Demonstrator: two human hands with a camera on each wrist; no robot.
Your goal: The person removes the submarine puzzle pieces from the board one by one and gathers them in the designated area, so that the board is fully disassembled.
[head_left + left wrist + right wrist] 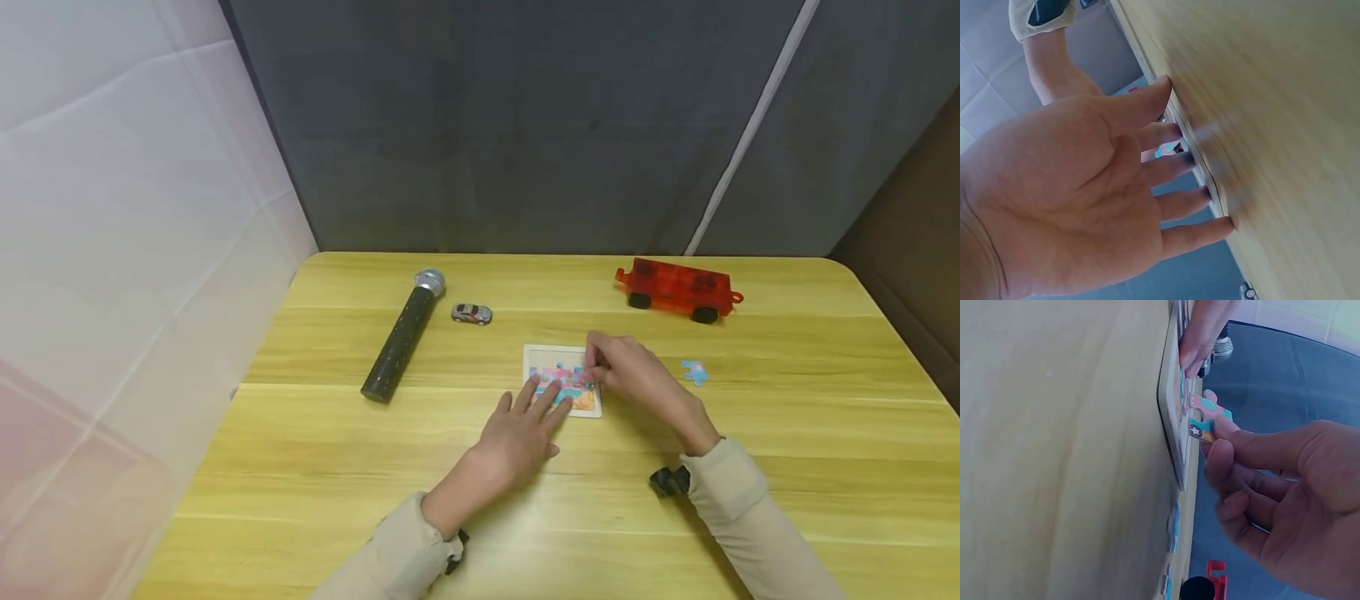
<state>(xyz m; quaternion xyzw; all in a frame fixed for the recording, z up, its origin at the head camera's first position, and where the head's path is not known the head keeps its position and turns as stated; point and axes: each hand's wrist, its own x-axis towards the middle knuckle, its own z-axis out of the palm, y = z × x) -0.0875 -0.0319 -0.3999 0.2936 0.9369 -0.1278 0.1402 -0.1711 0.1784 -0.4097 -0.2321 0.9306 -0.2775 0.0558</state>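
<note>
A small jigsaw puzzle in a pale tray [531, 358] lies on the table, its lower part filled with pink, blue and orange pieces. The left hand [517, 433] rests its outstretched fingers on the tray's lower part; the left wrist view shows its fingers [1175, 169] spread along the tray edge. At the tray's right side is the right hand [633, 371]. Between thumb and index finger it pinches a puzzle piece [1209, 419] in pink, teal and orange with a white star, tilted over the tray. A loose blue piece [696, 372] lies to the right.
A dark speckled microphone [403, 337] lies on the left of the table [337, 467]. Beside its head stands a small silver toy car [472, 314]. At the back right sits a red translucent toy wagon [678, 287] with black wheels. Dark panels [510, 125] rise behind.
</note>
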